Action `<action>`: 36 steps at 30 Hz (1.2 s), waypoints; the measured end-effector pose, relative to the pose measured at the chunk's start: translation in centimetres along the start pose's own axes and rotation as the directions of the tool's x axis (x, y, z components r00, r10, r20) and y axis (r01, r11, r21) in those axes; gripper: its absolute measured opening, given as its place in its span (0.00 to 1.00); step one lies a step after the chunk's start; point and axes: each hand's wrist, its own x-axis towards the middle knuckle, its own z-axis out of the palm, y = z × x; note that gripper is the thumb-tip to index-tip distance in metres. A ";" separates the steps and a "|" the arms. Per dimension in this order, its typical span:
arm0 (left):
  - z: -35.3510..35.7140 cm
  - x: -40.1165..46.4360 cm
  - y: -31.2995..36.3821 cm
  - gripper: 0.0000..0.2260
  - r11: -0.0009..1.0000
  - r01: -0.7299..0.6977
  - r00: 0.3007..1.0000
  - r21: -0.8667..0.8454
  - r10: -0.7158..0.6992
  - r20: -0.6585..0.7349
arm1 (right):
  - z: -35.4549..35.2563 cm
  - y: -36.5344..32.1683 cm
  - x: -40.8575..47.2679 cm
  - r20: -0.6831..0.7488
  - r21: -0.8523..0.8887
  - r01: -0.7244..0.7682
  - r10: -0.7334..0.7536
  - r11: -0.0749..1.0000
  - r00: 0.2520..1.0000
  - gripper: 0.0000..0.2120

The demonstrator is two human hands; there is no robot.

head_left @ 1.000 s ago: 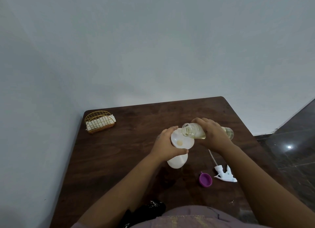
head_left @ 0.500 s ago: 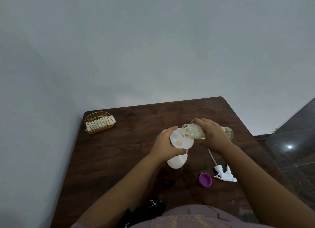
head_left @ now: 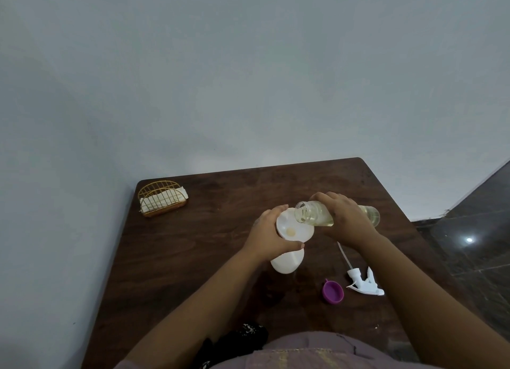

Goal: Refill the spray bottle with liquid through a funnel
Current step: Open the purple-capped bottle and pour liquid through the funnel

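**Hands tip a clear bottle over the funnel**

Right hand is wrapped around a clear bottle of pale yellow liquid, holding it tipped almost level with its open mouth over the rim of the white funnel. Left hand curls around the funnel's near side, thumb across the front and fingertips at the far rim, steadying it on the white spray bottle that stands upright below it near the middle of the dark wooden surface. A small yellowish pool sits at the funnel's throat.

To the right of the spray bottle, nearer the person, a purple cap lies open side up, and just beside it the white trigger sprayer head lies on its side with its dip tube pointing away toward the right hand. A gold wire holder with white napkins stands at the far left corner, against the wall.
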 end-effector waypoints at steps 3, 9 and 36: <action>-0.1 0.0 0.1 0.40 1.000 -0.006 1.000 -0.002 0.006 -0.001 | 0.1 0.1 0.0 0.006 -0.009 -0.006 0.006 1.000 1.000 0.25; -0.1 -0.1 0.1 0.41 1.000 -0.004 1.000 0.006 0.004 0.008 | 0.1 0.1 0.0 0.012 -0.003 -0.014 0.014 1.000 1.000 0.25; 0.2 -0.2 0.1 0.41 1.000 -0.017 1.000 0.013 0.017 0.003 | -0.1 -0.3 -0.5 0.000 -0.006 -0.017 0.017 1.000 1.000 0.23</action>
